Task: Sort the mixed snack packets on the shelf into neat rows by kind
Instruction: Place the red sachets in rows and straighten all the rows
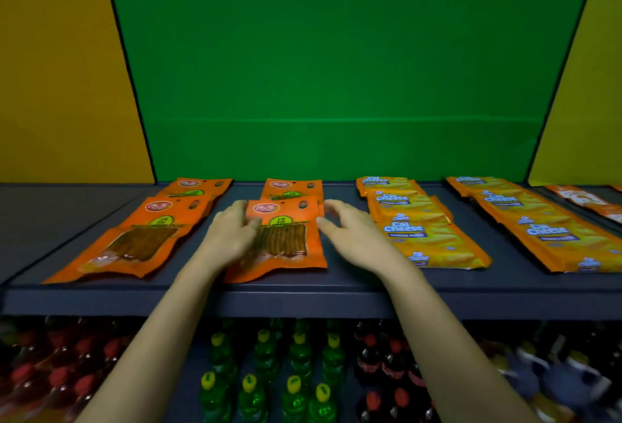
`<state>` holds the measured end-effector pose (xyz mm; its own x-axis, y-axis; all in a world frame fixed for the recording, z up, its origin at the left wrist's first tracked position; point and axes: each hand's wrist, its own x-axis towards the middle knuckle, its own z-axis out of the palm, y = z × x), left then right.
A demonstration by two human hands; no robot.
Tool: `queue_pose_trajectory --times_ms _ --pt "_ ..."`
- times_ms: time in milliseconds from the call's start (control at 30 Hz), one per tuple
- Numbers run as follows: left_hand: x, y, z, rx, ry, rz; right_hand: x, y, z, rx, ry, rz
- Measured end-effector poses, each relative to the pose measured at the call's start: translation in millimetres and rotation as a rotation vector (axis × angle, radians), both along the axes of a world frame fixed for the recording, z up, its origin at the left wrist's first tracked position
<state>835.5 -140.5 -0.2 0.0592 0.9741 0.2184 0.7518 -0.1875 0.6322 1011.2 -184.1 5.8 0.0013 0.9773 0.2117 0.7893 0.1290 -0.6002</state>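
1. Bottled drinks (292,385) are seen on the lower tier, nearest the camera, apart from the sorting.
2. The front spicy-strip packet (286,237) is flanked on the shelf (336,301): the left hand (232,234) is laid on its left edge with fingers spread, nothing gripped; the right hand (350,230) is held open just beside its right edge, apparently to square it.
3. Behind it a second like packet (292,188) is lined up.
4. Cal Cheese packets (420,220) are rowed to the right, another strip row (141,234) to the left.

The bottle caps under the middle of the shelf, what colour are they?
Yellow caps on green bottles, seen in the head view, the only one.
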Motion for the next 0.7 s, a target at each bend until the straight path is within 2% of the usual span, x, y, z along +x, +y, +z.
queue_pose_trajectory --times_ms 200,533,700 --pt "-15 15 -12 -0.185 0.013 -0.086 -27 26 -13 -0.162 0.065 -0.148" --pt "-17 25 -14 -0.143 0.039 -0.118 -27 34 -22 -0.135 0.175 -0.246" --pt "-15 28 -16 -0.103 0.179 -0.138 -27 37 -24 -0.129 0.057 -0.233"
